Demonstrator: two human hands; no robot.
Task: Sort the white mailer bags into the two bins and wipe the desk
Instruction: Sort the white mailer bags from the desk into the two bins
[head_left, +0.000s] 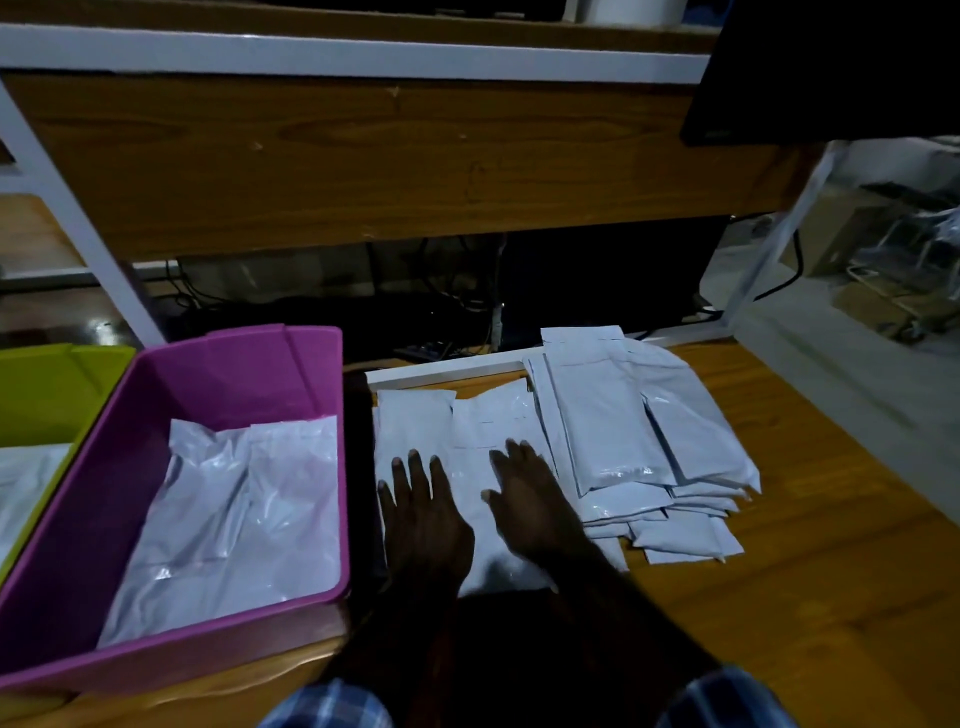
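Left hand (423, 514) and right hand (530, 501): both flat, fingers spread, pressing white mailer bags (415, 431) on the wooden desk (831, 519), gripping nothing. Further stack of mailer bags (639, 436) just right of the right hand. Pink bin (78, 545), left of the hands, holds mailers; green bin (47, 384) beyond it.

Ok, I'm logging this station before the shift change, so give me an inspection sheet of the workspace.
Surface: wooden desk, bare at the right.
Job's things: unsorted white mailer bags piled on the desk; pink bin holds bags; green bin holds at least one.
Clutter: nothing seen.
Grips: left hand and right hand flat, fingers spread, pressing on bags, grasping nothing.
Cables: dark tangle behind the desk.
Surroundings: wood-panelled shelving, dim light.
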